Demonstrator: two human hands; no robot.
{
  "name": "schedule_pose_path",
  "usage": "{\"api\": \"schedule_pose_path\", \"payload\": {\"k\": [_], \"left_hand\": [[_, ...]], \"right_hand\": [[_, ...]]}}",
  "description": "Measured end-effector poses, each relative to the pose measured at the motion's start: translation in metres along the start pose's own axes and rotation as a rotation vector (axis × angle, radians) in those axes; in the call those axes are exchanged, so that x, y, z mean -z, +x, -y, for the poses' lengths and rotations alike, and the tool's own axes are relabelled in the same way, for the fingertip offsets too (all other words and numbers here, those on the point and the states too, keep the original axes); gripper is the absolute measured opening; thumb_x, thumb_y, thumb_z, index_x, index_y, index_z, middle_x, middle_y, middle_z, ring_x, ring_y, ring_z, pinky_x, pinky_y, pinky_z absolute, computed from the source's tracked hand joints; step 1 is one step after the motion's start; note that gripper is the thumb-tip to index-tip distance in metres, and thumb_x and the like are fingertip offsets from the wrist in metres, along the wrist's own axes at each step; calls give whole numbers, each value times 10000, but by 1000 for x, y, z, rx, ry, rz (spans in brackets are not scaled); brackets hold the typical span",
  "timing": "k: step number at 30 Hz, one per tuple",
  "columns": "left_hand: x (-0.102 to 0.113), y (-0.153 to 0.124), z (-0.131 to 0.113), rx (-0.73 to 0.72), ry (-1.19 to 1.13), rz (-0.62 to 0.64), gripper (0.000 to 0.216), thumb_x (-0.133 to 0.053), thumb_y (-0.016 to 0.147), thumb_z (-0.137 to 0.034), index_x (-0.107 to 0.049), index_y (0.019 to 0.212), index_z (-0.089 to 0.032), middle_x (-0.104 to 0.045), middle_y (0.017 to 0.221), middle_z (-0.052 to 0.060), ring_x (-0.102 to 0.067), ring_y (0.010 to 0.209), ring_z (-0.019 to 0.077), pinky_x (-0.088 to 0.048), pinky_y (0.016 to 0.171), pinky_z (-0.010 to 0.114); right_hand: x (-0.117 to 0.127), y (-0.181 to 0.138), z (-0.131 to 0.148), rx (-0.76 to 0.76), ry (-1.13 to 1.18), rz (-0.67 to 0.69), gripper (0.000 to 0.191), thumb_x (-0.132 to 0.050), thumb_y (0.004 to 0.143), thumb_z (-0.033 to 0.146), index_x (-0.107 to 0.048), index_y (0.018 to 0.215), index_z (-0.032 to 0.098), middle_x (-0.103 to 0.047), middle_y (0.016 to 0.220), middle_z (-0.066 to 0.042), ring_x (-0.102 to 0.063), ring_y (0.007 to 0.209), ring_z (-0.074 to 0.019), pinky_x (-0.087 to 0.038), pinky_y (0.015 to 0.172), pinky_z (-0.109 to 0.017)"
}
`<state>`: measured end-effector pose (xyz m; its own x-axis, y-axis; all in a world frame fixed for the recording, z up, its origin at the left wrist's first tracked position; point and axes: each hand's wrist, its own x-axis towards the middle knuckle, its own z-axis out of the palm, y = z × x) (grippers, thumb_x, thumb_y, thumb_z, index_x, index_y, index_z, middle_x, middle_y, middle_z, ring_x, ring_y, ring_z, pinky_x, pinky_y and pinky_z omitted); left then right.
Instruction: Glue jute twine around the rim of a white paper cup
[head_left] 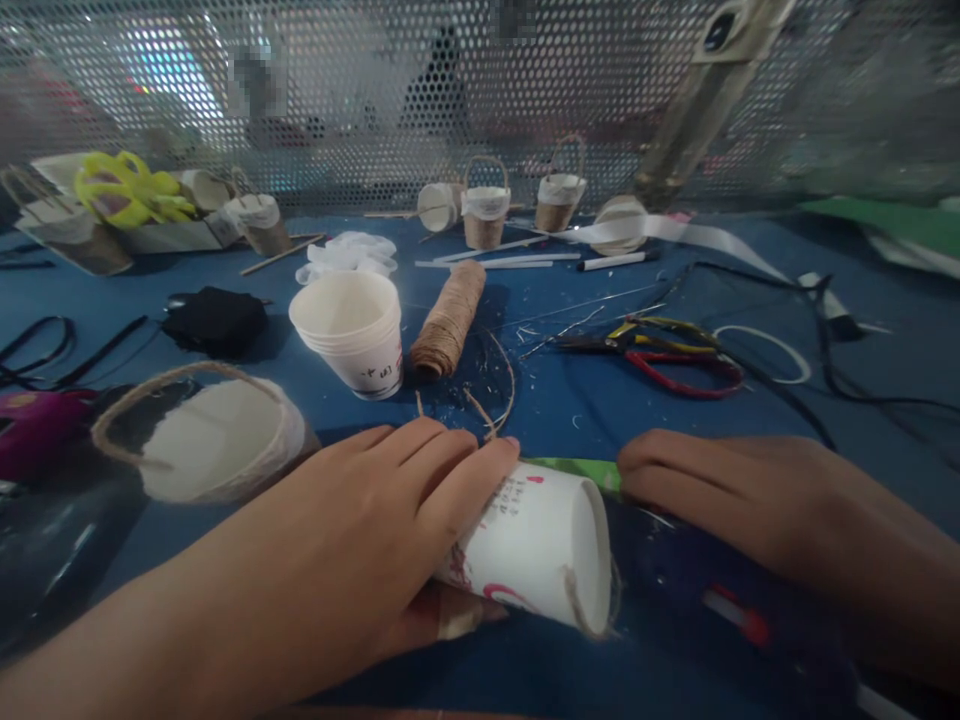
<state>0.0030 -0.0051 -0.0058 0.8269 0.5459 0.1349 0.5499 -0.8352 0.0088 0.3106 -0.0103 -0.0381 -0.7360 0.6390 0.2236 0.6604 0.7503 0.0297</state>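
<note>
My left hand (390, 510) is wrapped round a white printed paper cup (525, 540), which lies on its side with its base facing right. A short loop of twine (576, 600) sits at the base edge, and loose twine ends stick up behind the fingers. My right hand (705, 490) has curled fingers by a bright green piece (577, 468) behind the cup; what they hold, if anything, is hidden. Below that hand lies a blurred dark blue tool (780, 610) with a red and white part. A twine roll (450, 320) and stacked paper cups (349, 330) stand beyond.
A cup basket with a twine handle (225, 440) stands left. Red-and-yellow-handled pliers (645, 345) and black cable (817, 300) lie right. Small twine baskets (485, 215), yellow scissors (131, 190) and white ribbon (690, 230) are along the mesh panel (337, 100). A black block (214, 320) lies left.
</note>
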Motion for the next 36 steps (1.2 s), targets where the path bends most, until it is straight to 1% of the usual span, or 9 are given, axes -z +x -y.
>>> {"api": "schedule_pose_path", "payload": {"k": [6,10,13,17,21,24,28,32,36], "left_hand": [[0,-1,0,7,-18,9,607,-774,928,-348,-503,1419,-115,-757,1280,144,-746,1072,354,-643,808,541],[-1,-1,0,11,-12,1,610,-768,921,-339,-499,1422,-118,-760,1253,136,-746,1049,353,-642,769,533],[0,-1,-1,14,-18,8,596,-765,922,-332,-502,1412,-117,-764,1225,130,-747,1036,350,-639,784,538],[1,-1,-1,-4,-16,19,572,-734,941,-330,-495,1412,-112,-760,1231,133,-741,1029,340,-638,783,529],[1,-1,0,-4,-12,4,593,-750,912,-306,-502,1414,-111,-759,1221,142,-737,1018,353,-640,778,533],[0,1,0,-4,-18,0,561,-725,942,-325,-513,1413,-106,-759,1222,147,-738,1016,358,-643,773,536],[-1,2,0,10,-27,18,538,-705,972,-356,-516,1414,-115,-757,1228,135,-736,1018,352,-645,755,534],[-2,1,0,14,-23,10,571,-732,951,-345,-498,1427,-133,-750,1244,123,-728,1037,347,-643,780,537],[-1,-1,0,15,-36,30,566,-731,952,-333,-495,1426,-134,-743,1268,122,-723,1055,344,-639,785,530]], "right_hand": [[5,3,-1,14,54,43,206,-457,927,160,-643,929,248,-724,948,-51,-687,623,-201,-528,534,-347],[8,5,1,3,25,87,223,-442,877,137,-628,911,256,-727,967,-53,-692,618,-198,-529,529,-333],[9,6,1,6,12,106,205,-476,833,124,-617,899,259,-735,978,-55,-695,611,-203,-534,530,-335],[10,5,1,-7,-18,137,252,-493,749,100,-614,897,264,-741,1017,-50,-699,609,-212,-540,523,-347],[8,4,0,-21,-18,141,307,-475,731,67,-623,904,272,-739,1008,-32,-702,604,-215,-537,524,-360],[7,2,-1,-17,-25,141,334,-495,693,60,-622,916,275,-745,1037,-34,-709,614,-227,-528,525,-363],[7,2,-1,-8,-33,145,326,-504,711,63,-616,935,272,-751,1080,-51,-721,642,-230,-520,536,-351],[8,4,0,7,-35,124,317,-443,786,51,-615,941,266,-745,1054,-50,-704,613,-205,-520,536,-338],[7,4,0,16,-25,107,216,-452,854,135,-618,926,253,-728,1041,-69,-670,581,-212,-528,520,-364]]}}
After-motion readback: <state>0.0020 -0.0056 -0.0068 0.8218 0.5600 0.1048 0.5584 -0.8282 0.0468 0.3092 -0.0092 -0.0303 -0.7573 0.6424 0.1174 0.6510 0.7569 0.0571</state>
